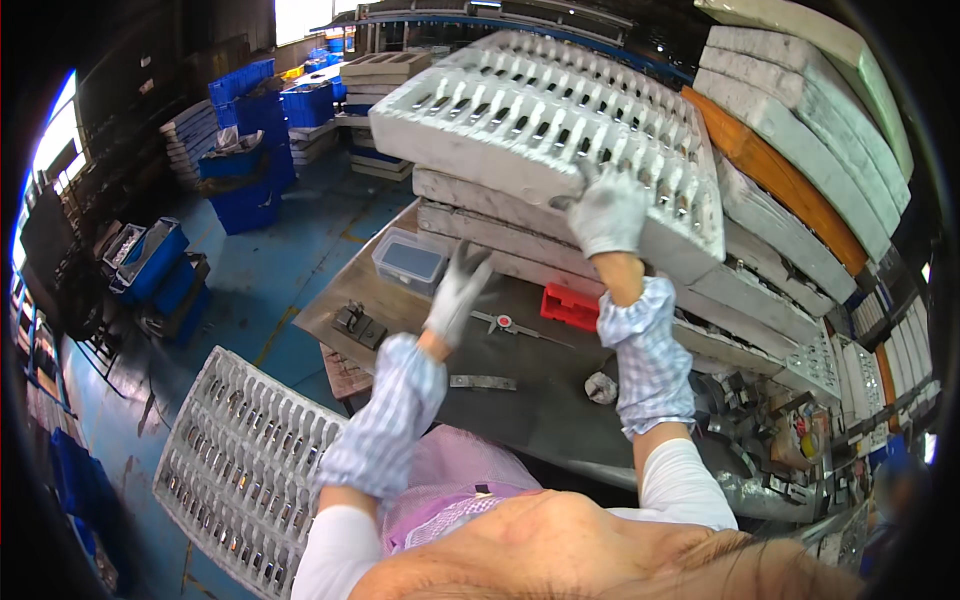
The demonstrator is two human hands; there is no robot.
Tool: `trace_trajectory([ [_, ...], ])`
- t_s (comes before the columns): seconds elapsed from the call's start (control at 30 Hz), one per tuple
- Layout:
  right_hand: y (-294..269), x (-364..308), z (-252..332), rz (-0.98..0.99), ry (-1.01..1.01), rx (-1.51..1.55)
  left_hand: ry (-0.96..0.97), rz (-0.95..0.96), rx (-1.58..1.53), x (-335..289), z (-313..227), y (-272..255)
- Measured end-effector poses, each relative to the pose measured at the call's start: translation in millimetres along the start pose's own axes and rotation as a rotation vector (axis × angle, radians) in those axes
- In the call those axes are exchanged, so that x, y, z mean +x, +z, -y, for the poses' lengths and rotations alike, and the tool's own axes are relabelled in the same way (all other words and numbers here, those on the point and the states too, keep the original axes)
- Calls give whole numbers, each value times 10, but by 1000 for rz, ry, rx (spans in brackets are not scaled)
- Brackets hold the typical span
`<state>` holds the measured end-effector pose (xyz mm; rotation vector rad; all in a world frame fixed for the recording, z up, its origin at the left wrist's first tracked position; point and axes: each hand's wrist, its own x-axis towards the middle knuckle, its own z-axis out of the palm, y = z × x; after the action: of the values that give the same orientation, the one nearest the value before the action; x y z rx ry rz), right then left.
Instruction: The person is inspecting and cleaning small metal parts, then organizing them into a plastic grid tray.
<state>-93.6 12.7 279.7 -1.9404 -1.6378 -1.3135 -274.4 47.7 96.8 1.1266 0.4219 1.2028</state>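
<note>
My right hand [608,212], in a white glove with darkened fingertips, is at the front edge of the top white foam tray [480,148]. Its thumb and fingers are apart, and I make out nothing held. Rows of slots in this tray hold slim shiny metal pieces. My left hand [460,295], also gloved, hovers over the bench beside a clear plastic box [410,258], fingers spread and holding nothing. Below and right of it lie a caliper with a round red dial [504,323] and a flat metal strip [483,382].
More foam trays [500,225] are stacked under the top one. A red plastic bin [570,306] and a dark metal block [358,325] sit on the bench [560,425]. Another filled tray [250,460] is at the lower left. Blue crates [245,200] stand on the floor.
</note>
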Motion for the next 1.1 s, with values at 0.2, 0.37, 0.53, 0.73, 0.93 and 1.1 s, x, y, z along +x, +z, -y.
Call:
trace_trajectory([
  [0.2, -71, -752, 32, 96, -183, 428, -1, -165, -172, 738, 62, 877],
  [0.37, 215, -766, -1202, 187, 376, 1153, 14, -437, -430, 314, 54, 514],
  [0.53, 1120, -644, -1814, 241, 840, 1946, 111, -262, -659, -521, 76, -636],
  [0.73, 1070, -1016, -758, 239, 836, 2454, 95, -660, -133, -1841, -139, -1707],
  [0.93, 1305, -1431, -48, 572, 943, 2342, 74, -731, -331, -2929, -519, -1823],
  [1.1, 1564, -1492, 231, 673, 828, 2427, 48, -1076, -90, -3092, -928, -1292],
])
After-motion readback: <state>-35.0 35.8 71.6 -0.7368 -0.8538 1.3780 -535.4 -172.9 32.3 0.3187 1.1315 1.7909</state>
